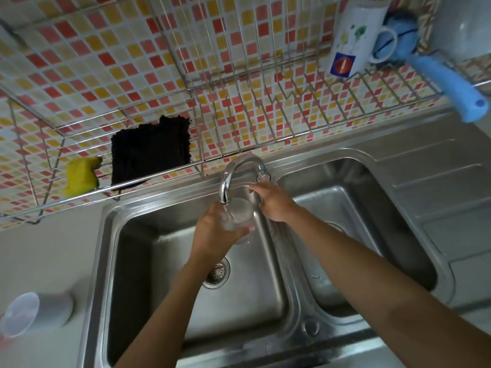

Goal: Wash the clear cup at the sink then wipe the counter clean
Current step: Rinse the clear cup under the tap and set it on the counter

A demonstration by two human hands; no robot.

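My left hand point(215, 235) holds the clear cup point(239, 215) in curled fingers under the tap spout point(225, 185) over the left basin point(159, 274), my right hand point(275, 204) at the tap handle point(263, 177) at the cup's one o'clock, its fingers' grip unclear.

To me the sink point(159, 261) looks like brushed stainless steel with a dull shine. The faucet point(231, 171) is mirror-bright chrome, as is the tap knob point(263, 177) my right hand point(273, 203) grips. The clear cup point(240, 212) in my left hand point(215, 229) is transparent and smooth; glass or plastic, I cannot tell. The far wire rack point(239, 102) is shiny metal. On it the black cloth point(150, 152) looks fuzzy, the mug point(353, 41) glazed, and the blue brush handle point(446, 81) smooth plastic. The wall tiles point(79, 62) are glossy, the desk point(45, 256) matt grey.
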